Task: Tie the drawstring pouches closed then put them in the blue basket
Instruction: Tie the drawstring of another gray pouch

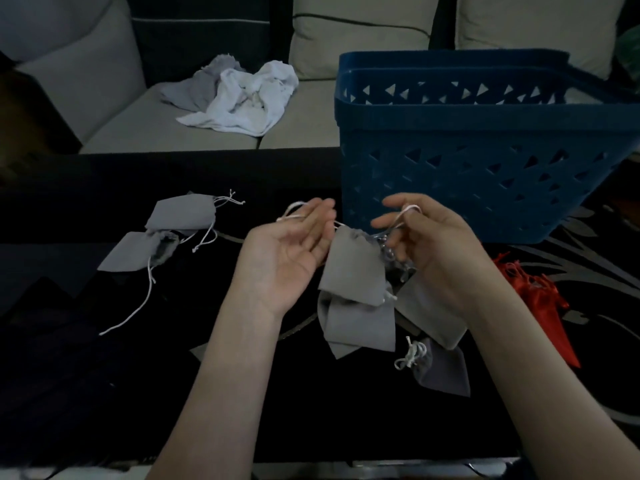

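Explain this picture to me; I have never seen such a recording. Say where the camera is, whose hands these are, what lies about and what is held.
There is no machine here. A person wears one camera on the head, looking down at their own bare hands. The left hand and right hand each hold the white drawstring of a grey fabric pouch, which hangs between them over a dark table. Other grey pouches lie on it. A blue plastic basket with triangular holes stands behind; red cloth lies to the right.
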`<state>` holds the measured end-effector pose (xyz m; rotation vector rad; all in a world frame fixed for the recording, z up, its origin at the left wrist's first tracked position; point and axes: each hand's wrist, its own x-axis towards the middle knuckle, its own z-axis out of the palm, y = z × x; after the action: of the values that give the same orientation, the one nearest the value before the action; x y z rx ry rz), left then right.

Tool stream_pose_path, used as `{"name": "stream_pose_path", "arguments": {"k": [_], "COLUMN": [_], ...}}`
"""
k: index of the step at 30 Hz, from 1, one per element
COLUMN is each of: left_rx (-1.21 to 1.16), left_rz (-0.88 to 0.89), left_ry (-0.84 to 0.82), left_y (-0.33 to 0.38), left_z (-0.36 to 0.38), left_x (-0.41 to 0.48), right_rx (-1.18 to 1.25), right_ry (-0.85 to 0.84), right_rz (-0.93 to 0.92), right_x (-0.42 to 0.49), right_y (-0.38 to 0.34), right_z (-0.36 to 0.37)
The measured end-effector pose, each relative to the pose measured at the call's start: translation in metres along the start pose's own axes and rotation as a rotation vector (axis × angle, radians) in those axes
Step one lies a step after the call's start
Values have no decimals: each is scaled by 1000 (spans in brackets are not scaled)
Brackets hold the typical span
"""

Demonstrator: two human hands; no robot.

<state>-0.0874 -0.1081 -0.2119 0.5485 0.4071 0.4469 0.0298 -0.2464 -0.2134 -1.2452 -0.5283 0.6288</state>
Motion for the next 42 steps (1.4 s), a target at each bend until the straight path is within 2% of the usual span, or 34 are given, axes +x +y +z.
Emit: {"name": "stream_pose_path", "arguments": {"k": [3,6,9,11,13,15,18,21,24,27,34,38,42], "left_rx": [184,600,982,1139,1126,1079,1016,1155,1361,1481,1577,1611,1700], "left_rz": [80,222,386,542,566,507,410,392,406,396,392,360,502], "left_ry": [3,64,191,310,407,438,332,174,85,32,-24,-25,-20], "left_y": [-3,-11,-17,-17,-16,-15,-17,-24,-29,-31,-29,-28,-33], "left_z": [4,3,-1,-1,2,3,7,11,13,13,12,12,11], "left_x": [2,5,4,3,2,-1,-5,-9,-11,-11,-12,-14,-14], "right_rx": [0,38,62,52,24,-42,-99,-50,-220,-348,-349,-421,-368], "right_ry": [-105,-266,-347,-382,-429,-469,-454,-383,-234,-181,-147,-249,-212], "right_rz": [-39,-49,-52,-73,-78,-81,-84,-75,-69,-84,-98,-89,-89], "right_x": [-4,-6,-7,-7,-9,-12,-17,-21,-20,-17,-17,-20,-21], "right_y": [1,-2,-4,-4,-3,0,0,-1,1,4,0,-2,-2], "right_z": [4,2,-2,-3,-1,1,7,15,18,18,17,16,17]}}
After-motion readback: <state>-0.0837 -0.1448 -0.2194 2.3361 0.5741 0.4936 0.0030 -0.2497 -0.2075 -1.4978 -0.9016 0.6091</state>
